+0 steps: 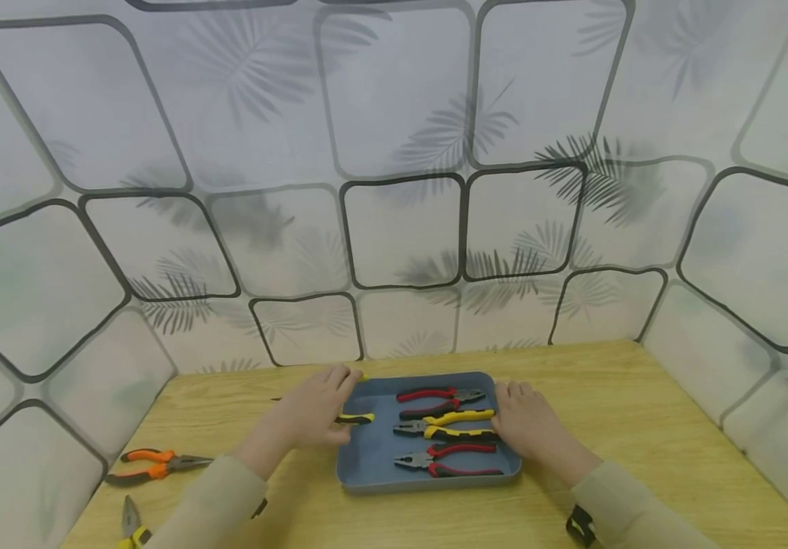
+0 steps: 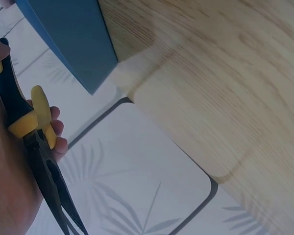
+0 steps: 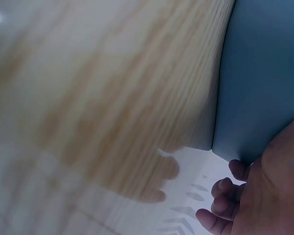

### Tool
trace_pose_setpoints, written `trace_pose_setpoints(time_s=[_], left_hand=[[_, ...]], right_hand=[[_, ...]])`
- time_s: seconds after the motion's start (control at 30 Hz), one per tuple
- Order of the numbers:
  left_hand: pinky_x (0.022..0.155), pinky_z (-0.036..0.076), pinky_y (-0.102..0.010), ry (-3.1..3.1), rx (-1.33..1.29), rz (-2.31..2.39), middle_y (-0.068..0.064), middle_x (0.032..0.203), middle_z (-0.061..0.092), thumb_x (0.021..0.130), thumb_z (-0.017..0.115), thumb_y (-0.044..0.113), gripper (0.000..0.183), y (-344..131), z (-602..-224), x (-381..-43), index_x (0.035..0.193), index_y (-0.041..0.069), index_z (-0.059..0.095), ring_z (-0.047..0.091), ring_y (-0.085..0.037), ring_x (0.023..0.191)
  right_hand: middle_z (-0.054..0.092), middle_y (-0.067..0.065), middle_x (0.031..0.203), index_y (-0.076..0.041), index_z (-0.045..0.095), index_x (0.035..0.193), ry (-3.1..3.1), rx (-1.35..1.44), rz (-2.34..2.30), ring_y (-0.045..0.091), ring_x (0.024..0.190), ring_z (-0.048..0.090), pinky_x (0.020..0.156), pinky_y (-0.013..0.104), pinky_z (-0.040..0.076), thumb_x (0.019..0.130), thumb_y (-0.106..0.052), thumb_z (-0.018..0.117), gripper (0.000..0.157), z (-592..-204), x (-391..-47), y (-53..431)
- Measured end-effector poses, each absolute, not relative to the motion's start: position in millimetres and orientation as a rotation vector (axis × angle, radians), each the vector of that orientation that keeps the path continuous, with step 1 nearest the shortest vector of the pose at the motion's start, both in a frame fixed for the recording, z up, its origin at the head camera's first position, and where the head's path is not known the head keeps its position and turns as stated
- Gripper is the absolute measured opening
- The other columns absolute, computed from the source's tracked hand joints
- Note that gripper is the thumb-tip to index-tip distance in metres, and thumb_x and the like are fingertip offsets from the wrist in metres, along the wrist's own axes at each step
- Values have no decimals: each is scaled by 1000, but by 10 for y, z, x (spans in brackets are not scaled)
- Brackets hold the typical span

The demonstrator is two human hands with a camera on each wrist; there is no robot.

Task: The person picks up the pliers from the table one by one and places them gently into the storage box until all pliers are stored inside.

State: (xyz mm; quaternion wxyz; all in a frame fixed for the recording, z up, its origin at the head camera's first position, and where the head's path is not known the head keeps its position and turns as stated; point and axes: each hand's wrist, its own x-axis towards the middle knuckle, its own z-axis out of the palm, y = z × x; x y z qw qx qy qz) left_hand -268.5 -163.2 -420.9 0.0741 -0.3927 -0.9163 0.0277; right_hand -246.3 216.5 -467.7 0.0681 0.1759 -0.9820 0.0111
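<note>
My left hand grips yellow-and-black long-nose pliers at the left side of a blue-grey tray. Their handles point over the tray and the dark jaws point left, away from it. Against the tray's right wall rests my right hand, its fingers loosely bent near the far corner in the right wrist view; its thumb is hidden there. Inside the tray lie red-and-black pliers at the back, yellow-and-black combination pliers in the middle and another red-and-black pair in front.
Orange-and-black long-nose pliers lie on the wooden table to the left. Nearer the front edge is a yellow-handled long-nose pair, partly cut off by the frame. A patterned wall covering encloses the table's back and sides.
</note>
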Motion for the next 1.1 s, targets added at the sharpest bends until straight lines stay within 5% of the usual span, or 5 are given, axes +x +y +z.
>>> trace_pose_setpoints(time_s=[0.5,1.1], left_hand=[[92,54,-40,-2762,-1183,104,-11,130,55,88,71,41,80,-1370,-4217,-2671,154,3,44,53,-20,105],[106,54,-41,-2777,-1192,118,-14,143,54,90,73,49,90,-1077,-4258,-2601,160,3,40,59,-25,125]], right_hand=[[61,23,100,10,55,121,-2974,522,20,38,94,61,83,53,57,99,-18,60,35,-4714,-2497,2174],[62,25,104,11,54,125,-2985,525,3,38,95,61,84,53,58,100,-19,60,40,-4705,-2492,2175]])
